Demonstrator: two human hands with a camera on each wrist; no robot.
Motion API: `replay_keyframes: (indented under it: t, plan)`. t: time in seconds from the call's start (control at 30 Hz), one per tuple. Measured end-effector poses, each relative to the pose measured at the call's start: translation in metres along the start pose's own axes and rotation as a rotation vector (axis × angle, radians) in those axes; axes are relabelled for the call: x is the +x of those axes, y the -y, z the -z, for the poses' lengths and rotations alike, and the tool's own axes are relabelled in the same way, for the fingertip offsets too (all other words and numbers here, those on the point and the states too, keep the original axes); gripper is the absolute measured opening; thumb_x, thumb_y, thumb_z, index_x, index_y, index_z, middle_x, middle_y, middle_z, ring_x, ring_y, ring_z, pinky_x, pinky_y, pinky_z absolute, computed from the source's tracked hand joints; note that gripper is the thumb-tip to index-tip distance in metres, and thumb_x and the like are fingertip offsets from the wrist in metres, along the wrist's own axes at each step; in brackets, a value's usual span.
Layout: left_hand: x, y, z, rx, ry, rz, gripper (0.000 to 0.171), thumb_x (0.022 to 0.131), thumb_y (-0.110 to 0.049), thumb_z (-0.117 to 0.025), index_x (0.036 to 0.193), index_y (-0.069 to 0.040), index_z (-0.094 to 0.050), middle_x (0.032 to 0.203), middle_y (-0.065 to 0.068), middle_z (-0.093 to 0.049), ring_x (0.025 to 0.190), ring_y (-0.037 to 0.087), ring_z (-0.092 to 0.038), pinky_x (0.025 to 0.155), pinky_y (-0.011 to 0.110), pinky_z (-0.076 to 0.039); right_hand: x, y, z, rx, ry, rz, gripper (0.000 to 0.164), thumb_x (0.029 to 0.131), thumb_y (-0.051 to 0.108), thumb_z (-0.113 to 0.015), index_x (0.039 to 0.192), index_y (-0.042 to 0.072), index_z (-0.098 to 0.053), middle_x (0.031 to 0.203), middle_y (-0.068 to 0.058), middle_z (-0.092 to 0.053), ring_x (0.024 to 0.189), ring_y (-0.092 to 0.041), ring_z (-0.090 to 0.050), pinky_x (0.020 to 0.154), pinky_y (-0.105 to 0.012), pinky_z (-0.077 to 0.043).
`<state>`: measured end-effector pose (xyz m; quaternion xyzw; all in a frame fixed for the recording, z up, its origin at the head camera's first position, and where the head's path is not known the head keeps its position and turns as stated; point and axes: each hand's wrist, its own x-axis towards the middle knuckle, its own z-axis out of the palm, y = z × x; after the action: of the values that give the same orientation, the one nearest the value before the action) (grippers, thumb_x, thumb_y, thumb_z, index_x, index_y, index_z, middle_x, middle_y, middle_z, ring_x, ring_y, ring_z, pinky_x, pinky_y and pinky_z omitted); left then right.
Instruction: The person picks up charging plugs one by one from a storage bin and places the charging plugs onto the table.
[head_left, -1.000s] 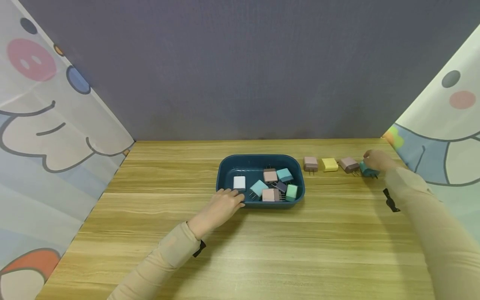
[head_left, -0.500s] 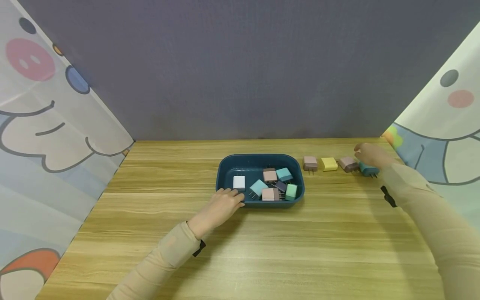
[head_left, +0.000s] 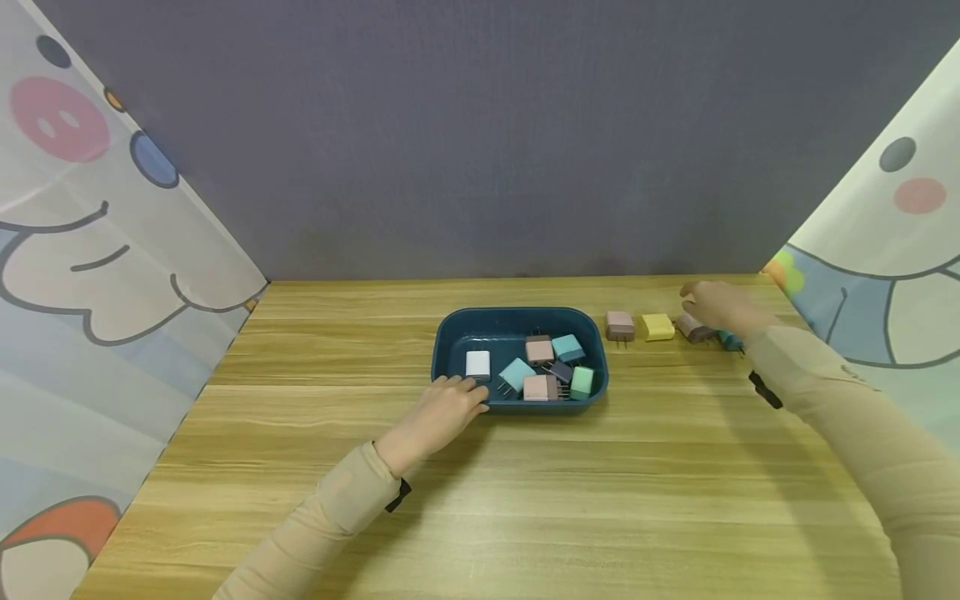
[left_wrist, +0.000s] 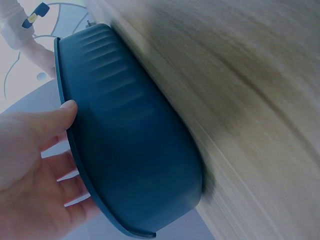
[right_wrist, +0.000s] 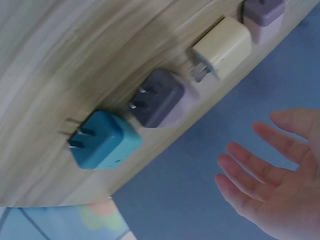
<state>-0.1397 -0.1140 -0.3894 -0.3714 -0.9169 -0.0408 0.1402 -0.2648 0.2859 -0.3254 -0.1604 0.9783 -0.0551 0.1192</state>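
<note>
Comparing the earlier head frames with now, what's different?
The right hand has come away from the teal plug charger and moved left along the row, fingers apart and holding nothing. Unchanged: the left hand grips the rim of the dark blue bin; the teal charger and yellow charger stay on the table.

place: screened-off tabletop booth | signs: wood-grain table (head_left: 600, 500), grey back panel (head_left: 480, 150), cartoon-print side sheets (head_left: 67, 358)

Plain grey-purple back wall (head_left: 480, 142) between cartoon-patterned side panels (head_left: 52, 267), wood-grain table (head_left: 600, 500) below.
</note>
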Motion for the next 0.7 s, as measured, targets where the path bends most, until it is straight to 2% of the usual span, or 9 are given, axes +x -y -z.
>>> replay_keyframes:
  t: [0.23, 0.47, 0.7]
  plan:
    - [0.0, 0.0, 0.001, 0.002, 0.014, -0.001, 0.012, 0.086, -0.023, -0.058, 0.085, -0.012, -0.062, 0.078, 0.001, -0.061, 0.063, 0.014, -0.05, 0.055, 0.024, -0.035, 0.001, 0.015, 0.002, -0.001, -0.024, 0.017, 0.036, 0.091, 0.011, -0.036, 0.115, -0.014, -0.045, 0.114, -0.036, -0.046, 0.099, -0.047, -0.048, 0.082, -0.054, -0.037]
    - [0.0, 0.0, 0.0, 0.002, 0.021, 0.001, 0.012, 0.086, -0.023, -0.058, 0.085, -0.012, -0.062, 0.078, 0.001, -0.061, 0.064, 0.014, -0.051, 0.055, 0.025, -0.036, 0.0, 0.028, 0.006, -0.011, -0.049, 0.051, 0.035, 0.091, 0.009, -0.038, 0.115, -0.013, -0.047, 0.113, -0.034, -0.048, 0.091, -0.037, -0.053, 0.077, -0.05, -0.039]
    - [0.0, 0.0, 0.0, -0.001, 0.021, 0.008, 0.012, 0.086, -0.023, -0.058, 0.085, -0.012, -0.062, 0.077, 0.001, -0.061, 0.063, 0.014, -0.05, 0.056, 0.026, -0.037, -0.001, 0.04, 0.01, -0.04, -0.08, 0.092, 0.033, 0.09, 0.008, -0.04, 0.113, -0.013, -0.05, 0.111, -0.031, -0.051, 0.096, -0.04, -0.049, 0.078, -0.05, -0.039]
